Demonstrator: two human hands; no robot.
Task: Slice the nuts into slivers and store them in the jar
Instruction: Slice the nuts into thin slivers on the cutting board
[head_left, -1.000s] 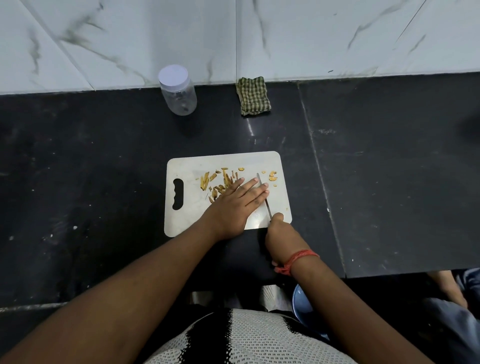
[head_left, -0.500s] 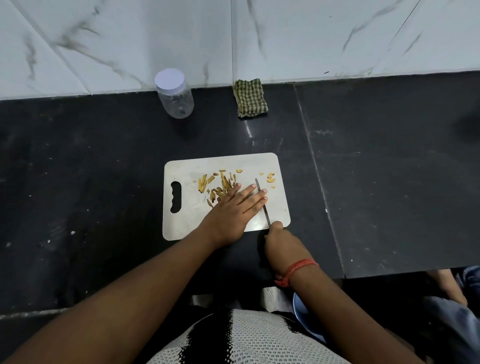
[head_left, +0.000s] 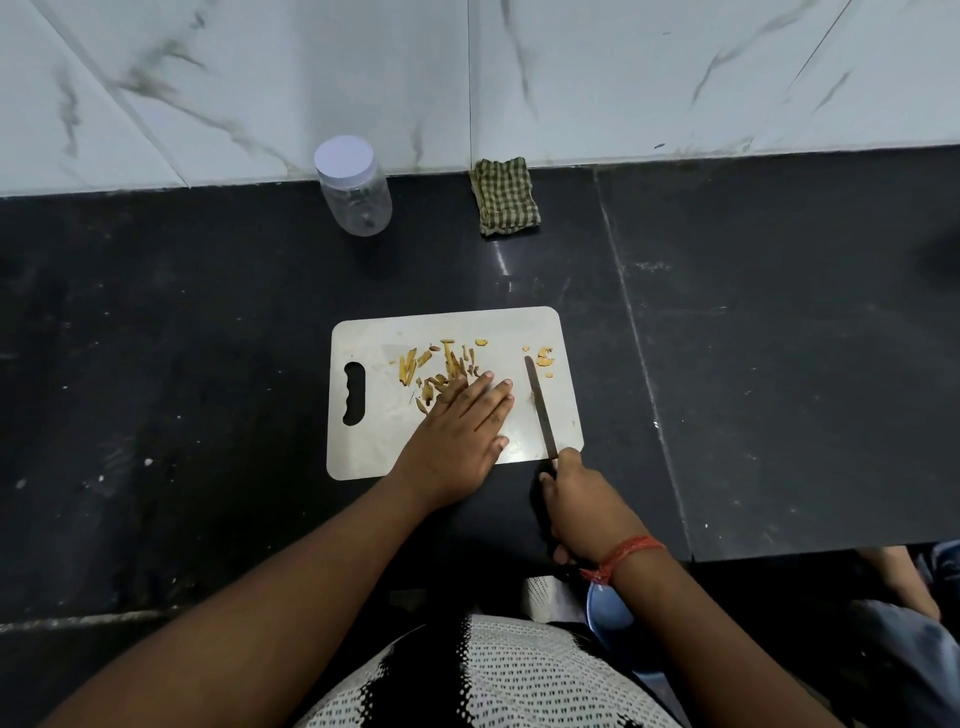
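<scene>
Left hand (head_left: 457, 434) is lying flat on the white rectangular plastic cutting board (head_left: 374, 447), fingers straight and together, fingertips resting at the edge of the pile of pale yellow-brown nut slivers (head_left: 434, 371). Right hand (head_left: 584, 506) is wrapped around the dark handle of a thin, narrow-bladed knife (head_left: 540, 408), with the blade lying along the board's right side, just apart from the left hand's fingers.

Handling-wise, I'd guess the slivers weigh next to nothing, and they look dry and brittle, so they'll probably snap or skitter if pushed hard. Pinching them one by one seems hopeless; sweeping them into a heap with the flat hand or the blade looks like the way to go. A few small nut bits (head_left: 544, 358) sit off by themselves near the knife tip and would need herding in.

Board is smooth with rounded corners and a wavy cut-out handle on its left end, which looks like the obvious spot to grab for tipping. It sits on a glossy black stone table (head_left: 182, 338).

Well behind it, against the white marbled wall tiles (head_left: 260, 78), stands the clear plastic jar with a white screw lid (head_left: 353, 184), lid on and apparently empty. Looks light and a bit slick, so best held round the body. Just beside it lies a folded green checked cloth (head_left: 505, 197), soft and woven.
</scene>
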